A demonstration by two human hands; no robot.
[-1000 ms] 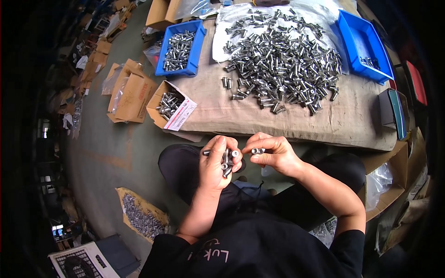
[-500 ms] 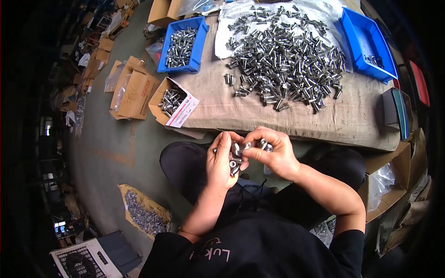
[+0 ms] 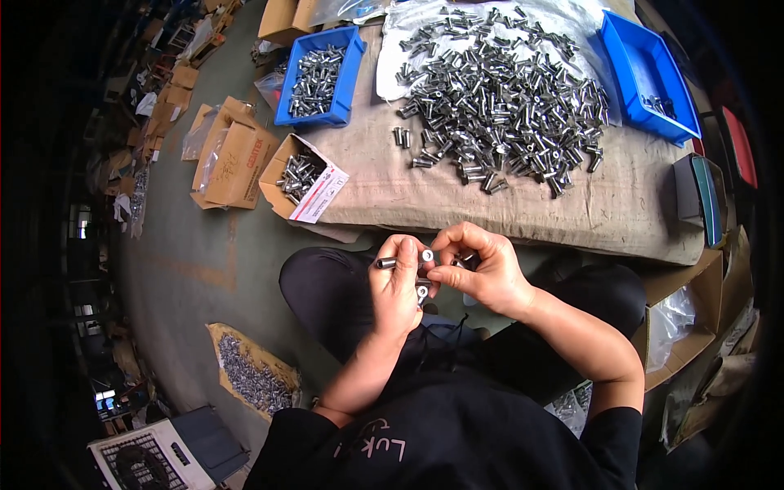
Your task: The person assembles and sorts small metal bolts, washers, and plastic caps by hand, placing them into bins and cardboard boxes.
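My left hand is closed around several shiny metal bolts; one hollow-ended shank sticks out past the thumb on the left. Close against it on the right, my right hand has thumb and forefinger pinched at the bolts, with more bolts tucked under its curled fingers. How many pieces each hand holds is hidden. Both hands are over my lap, just off the near edge of the cloth-covered table. Beyond them spreads a big loose pile of the same bolts, partly on a white sheet.
At the table's left stands a blue bin of bolts, with a small open carton of bolts nearer me. Another blue bin at the right holds a few. Cardboard boxes and a sheet of small parts lie on the floor at left.
The bolts in my left hand have shifted, and a shank now points out to the left. My right fingers have curled further over their bolts.
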